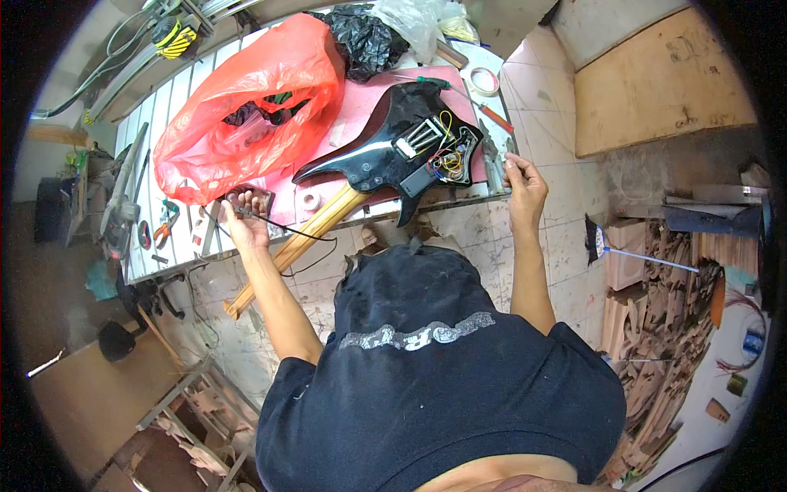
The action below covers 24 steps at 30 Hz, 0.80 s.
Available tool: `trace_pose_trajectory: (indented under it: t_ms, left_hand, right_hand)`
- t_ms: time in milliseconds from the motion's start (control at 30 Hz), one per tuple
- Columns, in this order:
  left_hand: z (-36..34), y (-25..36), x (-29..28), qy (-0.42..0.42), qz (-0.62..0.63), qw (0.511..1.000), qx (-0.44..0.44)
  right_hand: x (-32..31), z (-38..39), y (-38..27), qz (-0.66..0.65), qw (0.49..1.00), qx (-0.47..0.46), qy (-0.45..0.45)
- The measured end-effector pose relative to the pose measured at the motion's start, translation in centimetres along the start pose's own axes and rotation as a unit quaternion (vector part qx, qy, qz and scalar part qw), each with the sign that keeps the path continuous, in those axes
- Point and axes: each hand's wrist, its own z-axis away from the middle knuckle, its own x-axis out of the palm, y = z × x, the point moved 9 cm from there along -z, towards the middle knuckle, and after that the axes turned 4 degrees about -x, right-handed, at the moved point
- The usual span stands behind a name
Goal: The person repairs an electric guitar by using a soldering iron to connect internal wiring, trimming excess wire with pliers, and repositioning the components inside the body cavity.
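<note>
A black electric guitar (pixel 379 156) lies on a pink mat (pixel 357 123) on the table, its open cavity showing coloured wires (pixel 451 160) and a dark module, its pale wooden neck (pixel 324 213) reaching past the near edge. My left hand (pixel 246 221) is at that edge, left of the neck, fingers curled on a black cable (pixel 283 227) that dangles; a dark object behind the fingers is unclear. My right hand (pixel 525 184) is at the table's right corner, beside metal tools (pixel 490 152), thumb and finger closed on something small I cannot make out.
A red plastic bag (pixel 246 74), black bag (pixel 369 37), tape roll (pixel 484 80), screwdriver (pixel 496 115) and pliers (pixel 164 231) lie on the table (pixel 143 254). Stacked wood scraps (pixel 643 328) and a blue-handled brush (pixel 656 261) are at right, a metal frame (pixel 180 394) lower left.
</note>
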Motion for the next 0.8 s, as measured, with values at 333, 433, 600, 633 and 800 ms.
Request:
trace_pose_trajectory:
  t_ms: [333, 433, 600, 633, 800]
  left_hand:
    - [3.5, 1.2, 1.9, 0.015, -0.065, 0.998, 0.02]
    - [2.1, 1.1, 2.3, -0.016, -0.004, 1.0, -0.011]
    - [2.0, 0.5, 3.6, -0.051, 0.11, 0.99, -0.075]
    - [1.7, 0.5, 3.2, -0.045, 0.084, 0.993, -0.069]
    - [1.9, -0.2, 2.5, -0.046, 0.035, 0.997, -0.055]
  right_hand:
    - [0.5, -2.0, 0.8, -0.051, 0.999, 0.011, -0.009]
    - [1.1, -2.0, 0.6, -0.049, 0.999, 0.004, -0.016]
    - [1.9, -1.6, 0.8, -0.053, 0.998, 0.006, -0.028]
    - [2.1, -1.5, 0.9, -0.056, 0.998, 0.007, -0.033]
    - [2.6, -1.1, 1.1, -0.055, 0.998, 0.009, -0.038]
